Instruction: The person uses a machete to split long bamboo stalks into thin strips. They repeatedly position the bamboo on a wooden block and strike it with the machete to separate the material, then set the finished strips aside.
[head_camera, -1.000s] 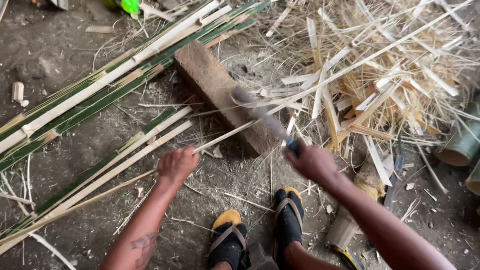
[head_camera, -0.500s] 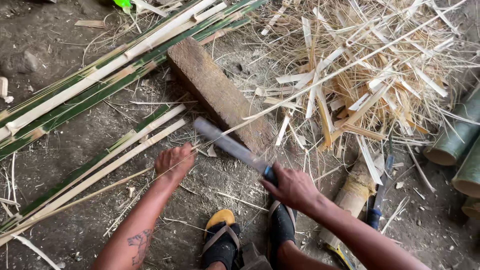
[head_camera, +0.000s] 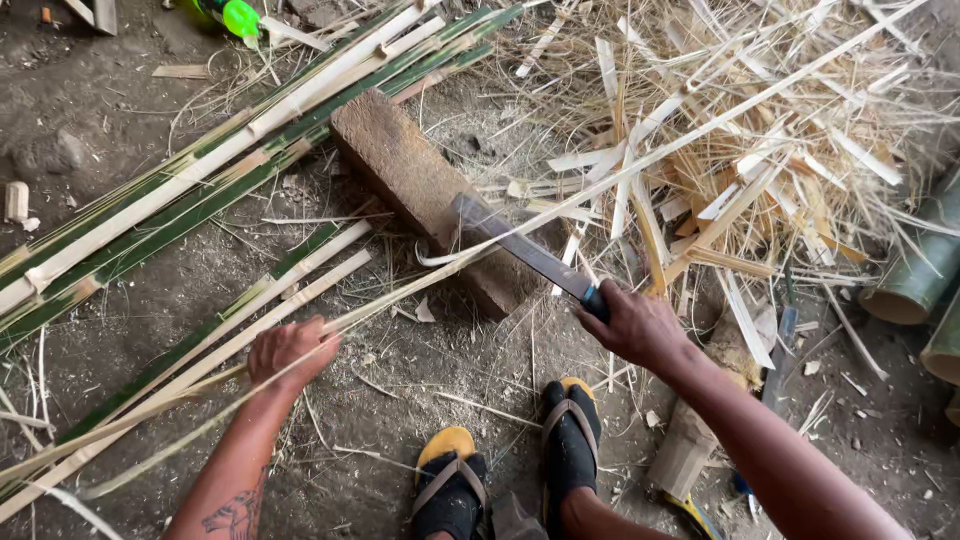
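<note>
Your right hand grips the dark-bladed machete over the brown wooden block, your left hand clasps the long pale bamboo strip near the dirt floor.

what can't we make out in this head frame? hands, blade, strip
- Left hand: palm and fingertips face down on the bamboo strip; grip not readable.
- Knife: handle hidden inside the right hand; whether the edge touches the strip or the wooden block cannot be told.
- Strip: both ends cut off by frame edges.
- Bamboo tubes: cropped at right edge.
- Green object: cut by top edge, kind unclear.
</note>
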